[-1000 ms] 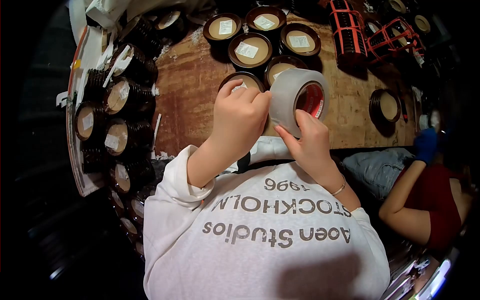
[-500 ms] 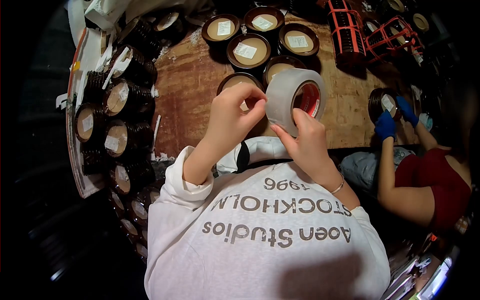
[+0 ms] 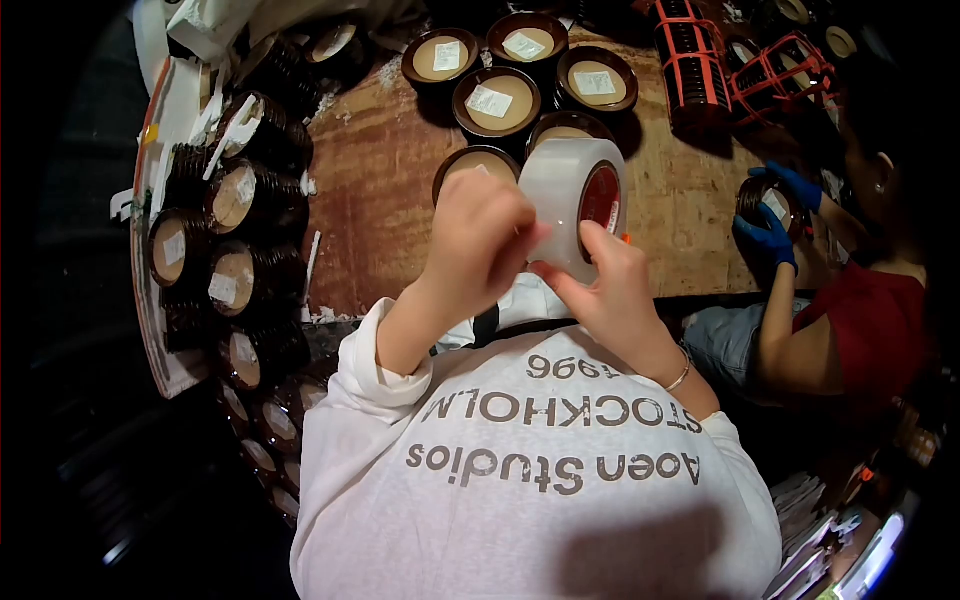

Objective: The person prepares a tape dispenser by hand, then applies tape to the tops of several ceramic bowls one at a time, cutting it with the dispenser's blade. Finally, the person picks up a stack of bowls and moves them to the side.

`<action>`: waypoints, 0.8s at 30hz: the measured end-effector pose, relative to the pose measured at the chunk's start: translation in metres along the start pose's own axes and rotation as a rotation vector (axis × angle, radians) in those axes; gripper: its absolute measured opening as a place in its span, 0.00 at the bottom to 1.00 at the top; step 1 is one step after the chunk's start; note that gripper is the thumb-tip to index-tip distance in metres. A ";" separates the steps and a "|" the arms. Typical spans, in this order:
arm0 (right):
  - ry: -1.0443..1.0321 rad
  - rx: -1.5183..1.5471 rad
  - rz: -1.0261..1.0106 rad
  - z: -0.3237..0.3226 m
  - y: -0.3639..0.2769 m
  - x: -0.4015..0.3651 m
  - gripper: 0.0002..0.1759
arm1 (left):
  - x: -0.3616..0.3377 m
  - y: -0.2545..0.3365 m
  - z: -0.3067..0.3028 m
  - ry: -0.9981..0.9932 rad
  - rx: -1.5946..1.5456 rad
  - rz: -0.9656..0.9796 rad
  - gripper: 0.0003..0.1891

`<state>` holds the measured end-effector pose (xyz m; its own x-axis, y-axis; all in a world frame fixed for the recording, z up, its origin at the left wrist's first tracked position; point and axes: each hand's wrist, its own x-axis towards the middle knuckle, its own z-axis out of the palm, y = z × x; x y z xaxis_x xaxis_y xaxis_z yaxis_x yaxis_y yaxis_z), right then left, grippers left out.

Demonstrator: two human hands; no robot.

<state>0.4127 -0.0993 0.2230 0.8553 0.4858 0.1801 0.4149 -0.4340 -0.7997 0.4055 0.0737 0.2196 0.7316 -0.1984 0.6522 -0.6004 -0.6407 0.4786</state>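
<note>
A wide roll of clear packing tape [image 3: 556, 205] with a red inner core is held upright in front of my chest. My right hand [image 3: 612, 280] grips its lower right side, with the thumb at the core opening. My left hand [image 3: 482, 235] is closed at the roll's left face, its fingers curled and slightly blurred. Whatever those fingertips pinch, perhaps the tape's edge, is hidden. Just beyond my hands is a brown bowl stack [image 3: 455, 165] with a paper label, partly covered by my left hand.
Several brown bowl stacks [image 3: 497, 103] with labels stand on the wooden table [image 3: 370, 200]. More stacks [image 3: 235, 275] lie on their sides at left. Red-strapped bundles [image 3: 695, 70] are at the back right. A co-worker's blue-gloved hands [image 3: 768, 240] hold another stack at right.
My left hand has rolled over and its fingers have curled in at the tape. The tape roll has shifted slightly left and turned. The co-worker has leaned forward, with gloved hands around the stack.
</note>
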 end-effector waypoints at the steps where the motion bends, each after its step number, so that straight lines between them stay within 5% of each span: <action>1: 0.008 0.015 0.037 -0.003 -0.001 0.001 0.19 | 0.001 0.006 -0.001 -0.003 0.000 0.003 0.09; 4: 0.010 0.046 0.068 -0.008 0.000 -0.001 0.20 | 0.000 0.018 -0.003 0.008 0.192 0.269 0.11; 9: 0.055 0.293 0.024 -0.007 0.004 -0.008 0.20 | 0.014 0.007 -0.034 0.111 0.387 0.223 0.14; 12: 0.023 0.138 0.030 -0.018 -0.006 -0.008 0.20 | 0.023 0.016 -0.047 0.356 0.356 0.118 0.15; 18: 0.122 0.136 -0.144 -0.015 -0.018 0.000 0.18 | 0.032 0.035 -0.026 0.043 -0.260 -0.086 0.12; 24: 0.109 0.142 -0.144 -0.014 -0.019 -0.002 0.18 | 0.029 0.034 -0.014 0.066 -0.363 -0.142 0.12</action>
<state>0.4073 -0.1025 0.2456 0.8219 0.4471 0.3529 0.4938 -0.2507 -0.8326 0.4017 0.0565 0.2637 0.8002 -0.0712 0.5955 -0.5788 -0.3519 0.7356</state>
